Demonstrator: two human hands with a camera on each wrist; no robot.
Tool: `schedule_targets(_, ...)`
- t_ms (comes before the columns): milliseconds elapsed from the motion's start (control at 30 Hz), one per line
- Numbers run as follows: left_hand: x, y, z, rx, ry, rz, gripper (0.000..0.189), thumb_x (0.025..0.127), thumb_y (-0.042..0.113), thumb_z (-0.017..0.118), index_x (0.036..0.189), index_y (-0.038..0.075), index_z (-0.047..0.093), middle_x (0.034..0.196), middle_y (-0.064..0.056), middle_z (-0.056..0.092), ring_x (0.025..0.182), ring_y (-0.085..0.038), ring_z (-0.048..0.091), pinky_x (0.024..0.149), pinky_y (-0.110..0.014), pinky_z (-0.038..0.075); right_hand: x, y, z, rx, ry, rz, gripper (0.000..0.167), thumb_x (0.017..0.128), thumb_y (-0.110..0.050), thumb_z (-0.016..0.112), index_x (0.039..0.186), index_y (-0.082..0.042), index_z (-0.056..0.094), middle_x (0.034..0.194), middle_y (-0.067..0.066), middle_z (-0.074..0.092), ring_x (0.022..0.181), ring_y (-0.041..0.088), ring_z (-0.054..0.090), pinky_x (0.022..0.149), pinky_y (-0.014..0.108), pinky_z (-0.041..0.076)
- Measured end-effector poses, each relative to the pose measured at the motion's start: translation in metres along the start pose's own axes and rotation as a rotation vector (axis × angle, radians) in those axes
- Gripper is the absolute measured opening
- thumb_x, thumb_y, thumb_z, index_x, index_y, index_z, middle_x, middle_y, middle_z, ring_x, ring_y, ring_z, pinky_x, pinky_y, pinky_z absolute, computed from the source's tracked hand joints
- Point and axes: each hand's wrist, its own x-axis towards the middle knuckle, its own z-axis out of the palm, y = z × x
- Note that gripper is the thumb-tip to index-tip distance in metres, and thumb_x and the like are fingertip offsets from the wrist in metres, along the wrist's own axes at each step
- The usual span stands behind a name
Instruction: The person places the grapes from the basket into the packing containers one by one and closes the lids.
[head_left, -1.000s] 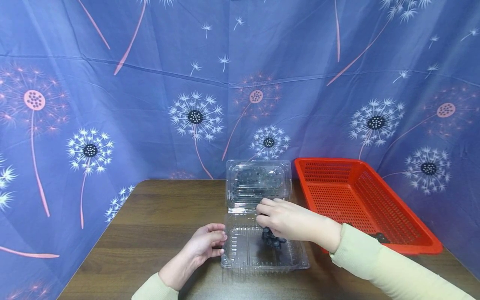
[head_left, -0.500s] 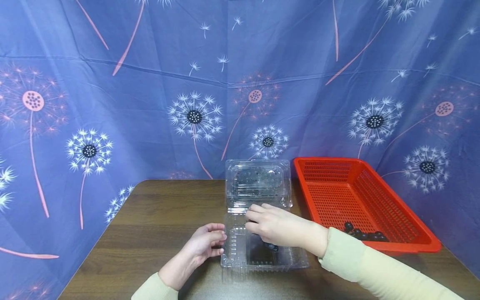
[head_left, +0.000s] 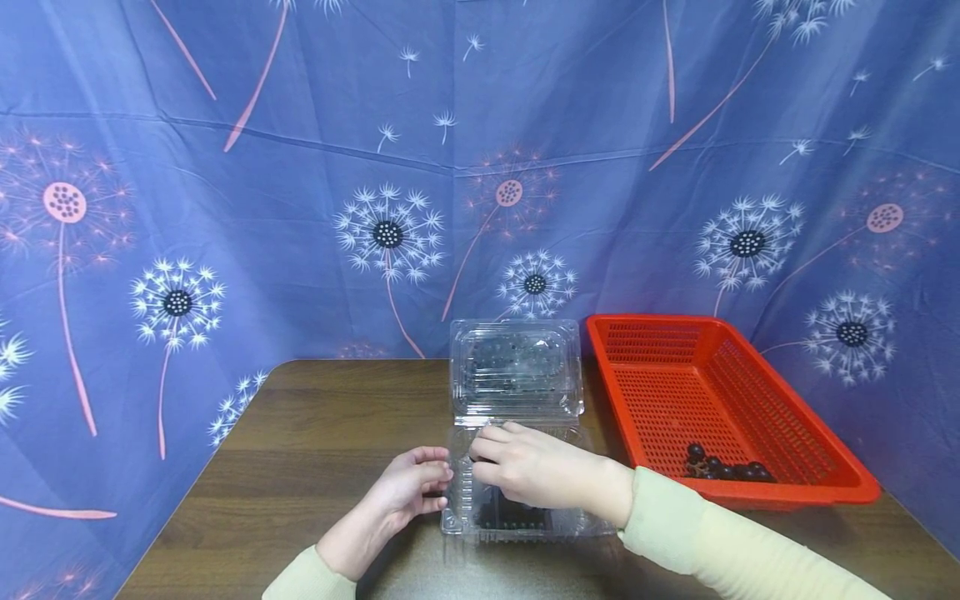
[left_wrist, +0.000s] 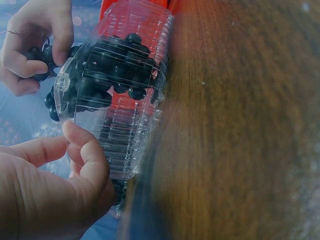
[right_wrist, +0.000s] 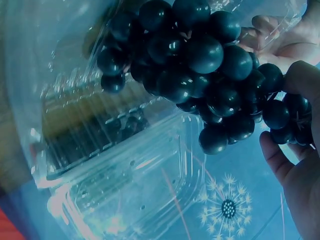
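My right hand (head_left: 532,467) grips a bunch of dark grapes (right_wrist: 202,55) by its stem end, low over the base of a clear plastic clamshell box (head_left: 517,375). In the left wrist view the bunch lies partly behind the box's ribbed wall. From the head view the hand covers most of it. The box's lid stands raised at the back. My left hand (head_left: 408,483) is at the box's left side, thumb and finger pinching its rim (left_wrist: 62,95).
A red perforated basket (head_left: 675,417) stands to the right of the box. Another bunch of dark grapes (head_left: 727,471) lies at its near end. The wooden table (head_left: 337,417) runs back to a blue dandelion-print cloth (head_left: 300,208).
My right hand has moved left over the box with the grapes and lowered a little. The grapes in the basket have come into fuller view. My left hand has stayed in place.
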Motion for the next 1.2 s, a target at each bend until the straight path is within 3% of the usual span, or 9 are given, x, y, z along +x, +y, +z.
schedule_targets(500, 0.000, 0.000, -0.001, -0.003, -0.012, 0.004, 0.042, 0.083, 0.002, 0.057, 0.121, -0.004, 0.040, 0.090, -0.003, 0.053, 0.073, -0.012, 0.051, 0.060, -0.022, 0.049, 0.008, -0.019, 0.010, 0.022, -0.023, -0.054, 0.019, 0.075, -0.017, 0.070, 0.089, -0.021, 0.057, 0.098, -0.008, 0.055, 0.098, 0.010, 0.051, 0.071, 0.022, 0.045)
schedule_targets(767, 0.001, -0.001, -0.002, 0.005, -0.020, 0.005, 0.046, 0.084, 0.003, 0.056, 0.124, -0.007, 0.037, 0.089, -0.003, 0.053, 0.075, -0.013, 0.052, 0.061, -0.022, 0.049, 0.005, -0.027, 0.017, -0.024, -0.125, -0.078, 0.015, 0.079, -0.024, 0.064, 0.094, -0.025, 0.059, 0.099, -0.010, 0.055, 0.099, 0.009, 0.050, 0.075, 0.024, 0.047)
schedule_targets(1200, 0.001, -0.003, 0.000, 0.003, -0.002, 0.006, 0.047, 0.083, 0.001, 0.057, 0.125, -0.006, 0.036, 0.092, -0.004, 0.052, 0.074, -0.012, 0.050, 0.060, -0.023, 0.049, 0.001, -0.026, 0.015, -0.092, -0.194, -0.128, 0.012, 0.083, -0.031, 0.060, 0.093, -0.025, 0.057, 0.100, -0.010, 0.054, 0.098, 0.009, 0.048, 0.078, 0.023, 0.046)
